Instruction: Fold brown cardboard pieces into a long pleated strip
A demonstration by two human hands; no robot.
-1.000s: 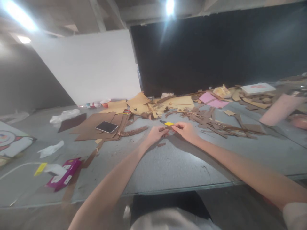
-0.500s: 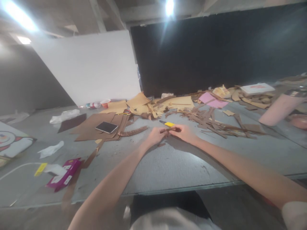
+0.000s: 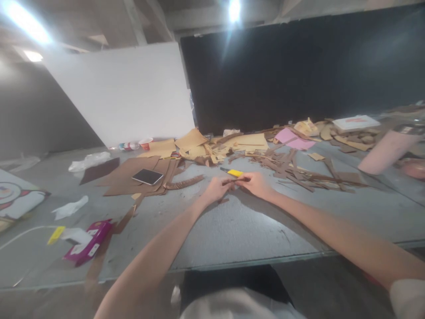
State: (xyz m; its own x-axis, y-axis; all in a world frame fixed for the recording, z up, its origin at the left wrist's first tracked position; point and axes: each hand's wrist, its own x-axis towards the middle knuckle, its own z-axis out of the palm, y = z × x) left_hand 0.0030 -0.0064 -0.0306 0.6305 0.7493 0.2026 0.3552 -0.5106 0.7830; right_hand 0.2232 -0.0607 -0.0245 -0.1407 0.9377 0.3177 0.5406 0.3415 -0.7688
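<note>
My left hand and my right hand meet over the middle of the grey table. Between their closed fingertips is a small strip of brown cardboard, gripped at both ends. Just beyond the fingers lies a yellow utility knife, its dark end pointing left. A small brown scrap rests on the table beneath my hands. To the left, a curved row of thin brown cardboard pieces lies near a phone on brown cardboard sheets.
Cut brown strips are heaped at right, with pink paper behind them. A pink bottle stands far right. At left are a purple tissue pack, a white cable and a crumpled tissue. Yellow sheets line the back.
Both hands stay in nearly the same place, with only slight finger movement around the cardboard strip. Nothing else has visibly moved.
</note>
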